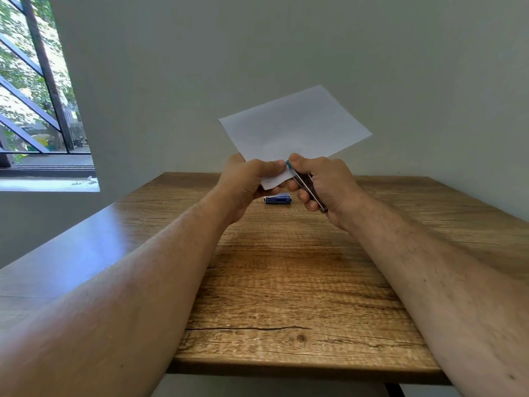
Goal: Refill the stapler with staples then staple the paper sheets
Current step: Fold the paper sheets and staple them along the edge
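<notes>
Head-worn camera looks forward and down over a wooden table (286,282).

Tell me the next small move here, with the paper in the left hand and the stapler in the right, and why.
Probably squeeze the stapler shut. The right hand grips it with its blue tip at the near corner of the paper, which the left hand pinches and holds up off the table. The staple box lies set aside, so refilling looks done. Whether a staple is already in, I cannot tell.
</notes>
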